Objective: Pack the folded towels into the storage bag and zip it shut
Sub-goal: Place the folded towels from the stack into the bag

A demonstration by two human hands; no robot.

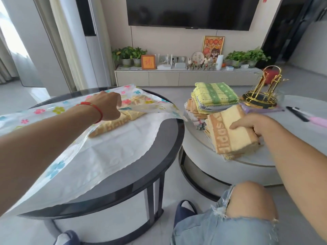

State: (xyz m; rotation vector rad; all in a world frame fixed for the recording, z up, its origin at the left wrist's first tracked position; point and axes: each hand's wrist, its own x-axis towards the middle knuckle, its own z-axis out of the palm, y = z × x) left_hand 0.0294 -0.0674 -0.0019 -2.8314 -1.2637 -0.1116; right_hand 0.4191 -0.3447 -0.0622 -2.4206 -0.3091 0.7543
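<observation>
A clear storage bag (113,149) printed with coloured flowers lies across the dark round table (159,167). My left hand (108,106) grips the bag's upper layer and holds its mouth lifted. A yellow folded towel (115,123) lies inside the bag under that hand. My right hand (254,126) is shut on a yellow and orange folded towel (231,131) over the white round table (256,160). A stack of folded towels (212,101), topped by a green and yellow one, stands just behind it.
A gold rack (263,92) stands at the back of the white table, with black and pink pens (304,115) to its right. My knee in torn jeans (247,206) is below the white table. A TV cabinet (185,76) lines the far wall.
</observation>
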